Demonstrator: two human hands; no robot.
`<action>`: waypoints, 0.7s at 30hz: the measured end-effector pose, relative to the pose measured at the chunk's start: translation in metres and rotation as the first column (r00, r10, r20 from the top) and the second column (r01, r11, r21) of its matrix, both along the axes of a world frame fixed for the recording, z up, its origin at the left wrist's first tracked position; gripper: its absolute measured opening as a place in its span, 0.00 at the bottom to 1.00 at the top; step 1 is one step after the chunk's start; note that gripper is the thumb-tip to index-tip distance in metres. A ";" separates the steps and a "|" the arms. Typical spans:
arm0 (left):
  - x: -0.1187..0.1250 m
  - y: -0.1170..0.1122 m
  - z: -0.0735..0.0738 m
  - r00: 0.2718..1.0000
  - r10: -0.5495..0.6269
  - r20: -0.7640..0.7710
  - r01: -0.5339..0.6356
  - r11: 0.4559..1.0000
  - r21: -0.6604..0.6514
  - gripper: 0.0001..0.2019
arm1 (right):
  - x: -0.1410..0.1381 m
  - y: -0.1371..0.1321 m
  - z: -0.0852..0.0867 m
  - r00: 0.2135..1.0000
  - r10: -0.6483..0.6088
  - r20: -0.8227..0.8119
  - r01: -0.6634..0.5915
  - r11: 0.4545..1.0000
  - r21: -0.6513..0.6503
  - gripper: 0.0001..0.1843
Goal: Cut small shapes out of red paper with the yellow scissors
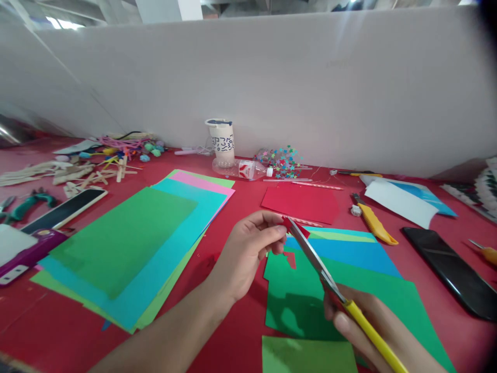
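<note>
My left hand [248, 254] pinches a small red paper piece [294, 227] between thumb and fingers, above the red table. My right hand [373, 326] grips yellow-handled scissors [330, 282]; their blades reach up and left, and the tips touch the red piece. Below both hands lies a green paper sheet [310, 295] with notches cut from its upper edge, on top of blue and light green sheets [349, 248].
A stack of green, cyan and pink sheets [132, 248] lies at left. A red sheet [301, 203], a yellow utility knife [375, 223], a black phone [450, 269], a white cup [222, 141], star confetti [281, 160], wooden sticks [73, 173] and a white partition wall [272, 83] surround them.
</note>
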State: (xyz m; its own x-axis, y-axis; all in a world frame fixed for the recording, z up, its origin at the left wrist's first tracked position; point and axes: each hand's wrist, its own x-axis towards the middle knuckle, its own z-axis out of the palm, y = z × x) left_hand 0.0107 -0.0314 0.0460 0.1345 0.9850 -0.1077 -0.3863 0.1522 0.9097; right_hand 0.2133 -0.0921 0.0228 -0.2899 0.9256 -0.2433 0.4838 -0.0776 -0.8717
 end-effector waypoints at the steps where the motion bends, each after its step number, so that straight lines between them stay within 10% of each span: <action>1: 0.000 0.000 0.000 1.000 0.007 -0.002 -0.007 1.000 -0.006 0.02 | -0.001 -0.001 0.001 1.000 -0.022 -0.007 0.022 1.000 -0.012 0.32; 21: -0.009 0.004 0.009 0.976 -0.121 -0.183 0.118 0.993 -0.025 0.03 | 0.007 -0.002 -0.001 0.997 -0.041 0.067 0.032 0.990 0.134 0.30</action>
State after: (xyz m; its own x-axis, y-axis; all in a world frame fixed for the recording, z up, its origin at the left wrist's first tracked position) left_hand 0.0019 -0.0273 0.0549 0.2280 0.9613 -0.1548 -0.1911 0.2001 0.9610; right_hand 0.2201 -0.0940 0.0223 -0.2422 0.9607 -0.1359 0.5424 0.0179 -0.8400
